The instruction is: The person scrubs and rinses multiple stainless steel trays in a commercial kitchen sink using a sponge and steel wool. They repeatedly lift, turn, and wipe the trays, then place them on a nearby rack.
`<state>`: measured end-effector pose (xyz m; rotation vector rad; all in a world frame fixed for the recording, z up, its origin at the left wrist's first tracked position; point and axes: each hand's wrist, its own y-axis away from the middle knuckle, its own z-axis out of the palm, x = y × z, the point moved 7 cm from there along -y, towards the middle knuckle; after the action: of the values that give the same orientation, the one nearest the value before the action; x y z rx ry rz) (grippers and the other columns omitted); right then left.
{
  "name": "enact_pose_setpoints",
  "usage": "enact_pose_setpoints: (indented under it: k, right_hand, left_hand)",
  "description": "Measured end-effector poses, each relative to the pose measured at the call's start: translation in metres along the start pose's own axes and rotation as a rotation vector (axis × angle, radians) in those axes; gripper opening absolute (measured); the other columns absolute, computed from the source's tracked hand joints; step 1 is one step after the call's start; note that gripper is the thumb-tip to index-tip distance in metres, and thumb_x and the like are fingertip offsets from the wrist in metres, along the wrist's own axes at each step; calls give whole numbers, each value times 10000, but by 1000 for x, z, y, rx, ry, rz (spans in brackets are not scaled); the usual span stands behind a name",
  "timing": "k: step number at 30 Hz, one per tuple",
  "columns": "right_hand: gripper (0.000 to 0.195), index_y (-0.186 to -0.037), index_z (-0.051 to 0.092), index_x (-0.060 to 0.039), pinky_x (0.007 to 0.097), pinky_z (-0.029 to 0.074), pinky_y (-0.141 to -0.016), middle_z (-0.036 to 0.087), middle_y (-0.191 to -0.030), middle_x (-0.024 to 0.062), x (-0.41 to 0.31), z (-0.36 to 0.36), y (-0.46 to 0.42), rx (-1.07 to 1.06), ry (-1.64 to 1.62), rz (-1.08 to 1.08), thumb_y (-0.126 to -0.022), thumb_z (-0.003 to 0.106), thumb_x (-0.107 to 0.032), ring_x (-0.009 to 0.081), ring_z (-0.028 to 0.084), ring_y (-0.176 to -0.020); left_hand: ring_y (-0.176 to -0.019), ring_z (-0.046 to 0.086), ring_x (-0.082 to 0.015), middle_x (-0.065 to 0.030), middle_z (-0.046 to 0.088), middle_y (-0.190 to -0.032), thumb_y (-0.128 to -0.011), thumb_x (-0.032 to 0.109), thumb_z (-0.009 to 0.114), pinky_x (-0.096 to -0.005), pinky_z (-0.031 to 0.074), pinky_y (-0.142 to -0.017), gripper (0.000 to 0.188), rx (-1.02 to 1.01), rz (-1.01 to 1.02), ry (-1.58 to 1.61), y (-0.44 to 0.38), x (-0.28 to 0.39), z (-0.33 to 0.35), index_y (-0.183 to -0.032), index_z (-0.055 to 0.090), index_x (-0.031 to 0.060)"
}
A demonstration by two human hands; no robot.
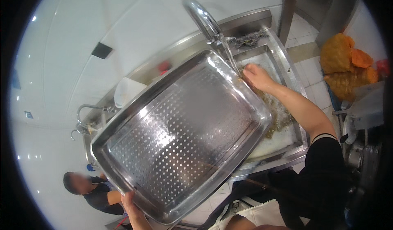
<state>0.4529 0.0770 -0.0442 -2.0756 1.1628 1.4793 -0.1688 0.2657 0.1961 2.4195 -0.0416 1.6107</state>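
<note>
A large perforated stainless steel tray (184, 122) is held tilted over the sink. My left hand (132, 204) grips its near left corner, thumb over the rim. At the tray's far right edge is my right hand (258, 78), beside the water stream from the curved chrome faucet (204, 18); its fingertips are partly hidden, and I cannot tell whether they touch the rim. Behind the tray, the steel sink basin (267, 144) holds cloudy, foamy water with brownish bits in it.
Dark metal scouring wool (251, 39) lies on the sink's back ledge. A white container (127, 91) stands behind the tray. Another person (95, 193) is at the lower left, near more faucets (83, 113). Orange-brown bulky items (344, 67) and a plastic container (368, 107) are at the right.
</note>
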Motion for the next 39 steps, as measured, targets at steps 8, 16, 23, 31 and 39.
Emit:
enact_pose_setpoints:
  k: [8,16,23,31,39]
  right_hand:
    - [761,-1534,187,-5,394,337,-1130,315,-1536,249,-67,28,-89,-48,-516,-194,-884,566,-120,347,338,-1422]
    - [767,-1528,295,-91,449,231,-1192,265,-1585,157,-43,79,50,-636,-310,-65,-985,291,-633,307,286,-1445]
    - [644,-1501,285,-181,495,374,-1063,419,-1459,33,-32,92,135,-405,-935,122,-906,519,-251,236,420,-1331]
    - [549,-1431,385,-148,456,405,-1023,488,-1376,35,-14,1,199,33,-989,-71,-914,548,-233,218,474,-1252]
    - [459,-1360,485,-115,417,437,-983,557,-1292,37,65,-90,367,450,-815,-38,-921,578,-215,200,528,-1173]
  left_hand:
    - [-936,583,-205,-79,574,-1009,-811,261,590,-344,494,-809,388,98,204,56,91,61,0,-1119,540,31]
    - [-1037,560,-243,-145,548,-1198,-800,223,622,-353,489,-836,525,322,411,-50,104,40,-81,-1242,515,-39]
    - [-1114,588,-352,-268,584,-1228,-883,248,677,-421,501,-908,544,459,747,-304,74,14,-172,-1278,525,-93]
    - [-1063,603,-240,-226,615,-1245,-1012,119,529,-339,471,-929,339,527,1168,-354,-13,13,-144,-1235,562,-135]
    - [-1020,597,-217,-198,629,-1208,-1015,155,534,-329,474,-904,349,332,1281,-53,-12,59,10,-1208,577,-133]
